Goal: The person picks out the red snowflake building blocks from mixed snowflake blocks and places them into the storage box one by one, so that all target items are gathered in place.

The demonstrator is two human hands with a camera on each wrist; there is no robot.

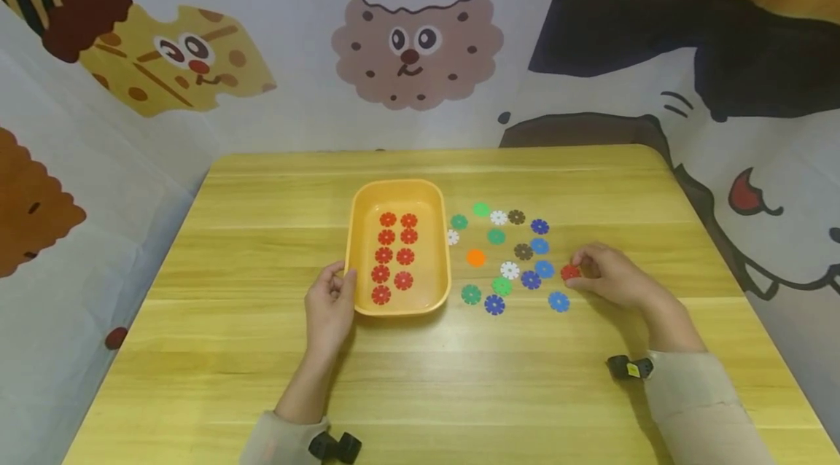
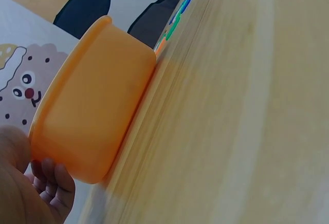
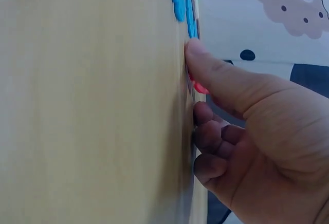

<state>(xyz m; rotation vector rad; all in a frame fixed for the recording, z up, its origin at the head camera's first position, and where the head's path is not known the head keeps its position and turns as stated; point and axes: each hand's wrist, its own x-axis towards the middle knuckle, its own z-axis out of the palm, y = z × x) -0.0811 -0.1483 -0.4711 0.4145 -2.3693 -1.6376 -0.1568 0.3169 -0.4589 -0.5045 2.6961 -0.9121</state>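
A yellow-orange plastic tray (image 1: 429,297) stands on the table, with several red snowflake discs (image 1: 383,255) laid in two columns inside it. My left hand (image 1: 330,307) grips the tray's left wall near the front corner, thumb at the rim and fingers curled outside; the left wrist view shows the same hand (image 2: 38,183) at the tray's side (image 2: 97,100). To the right of the loose discs, my right hand (image 1: 610,275) pinches a red snowflake disc (image 1: 569,272) between thumb and fingers, at the tabletop. In the right wrist view the thumb partly hides this red disc (image 3: 200,88).
Between tray and right hand lie several loose discs: blue (image 1: 559,302), dark blue (image 1: 495,305), green (image 1: 471,294), white (image 1: 510,270), brown (image 1: 523,252) and orange (image 1: 475,257). The wooden table (image 1: 459,392) meets a cartoon-printed cloth (image 1: 282,122) behind.
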